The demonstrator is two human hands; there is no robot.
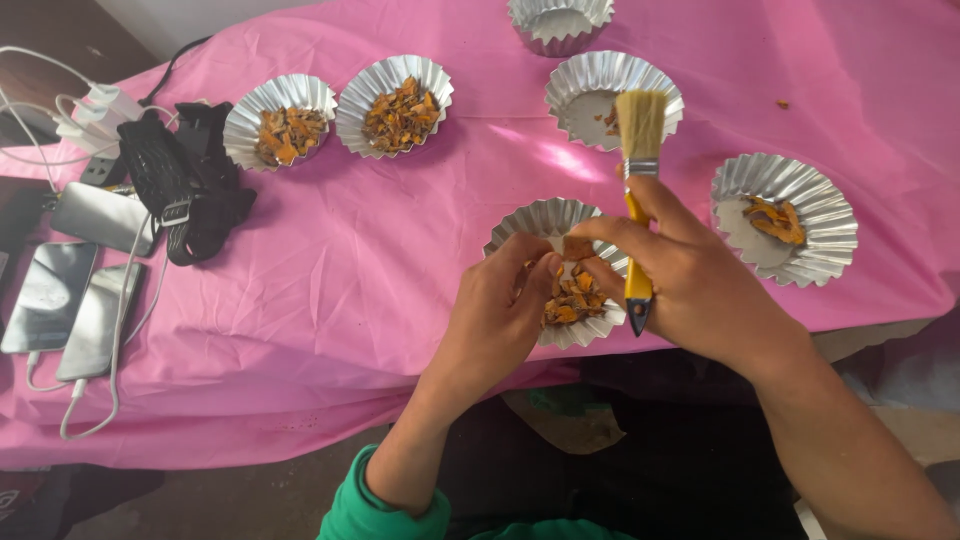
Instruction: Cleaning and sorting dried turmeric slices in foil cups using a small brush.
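Orange chip (577, 247) pinched between both hands' fingers (540, 262) (over foil cup (530, 222)).

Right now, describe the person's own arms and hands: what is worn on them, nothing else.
Both hands are bare: no gloves, rings or watch show on the left hand or the right hand. The left forearm ends in a green sleeve, pushed up toward the elbow. The right forearm is uncovered as far as the picture shows.

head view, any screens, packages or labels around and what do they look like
Phone: far left table edge, flat, dark glassy screen, unlit.
Second phone: beside it, same look, white cable plugged in.
Silver slab device: above the phones, rectangular, no lit screen.
No packages, labels or signs show.
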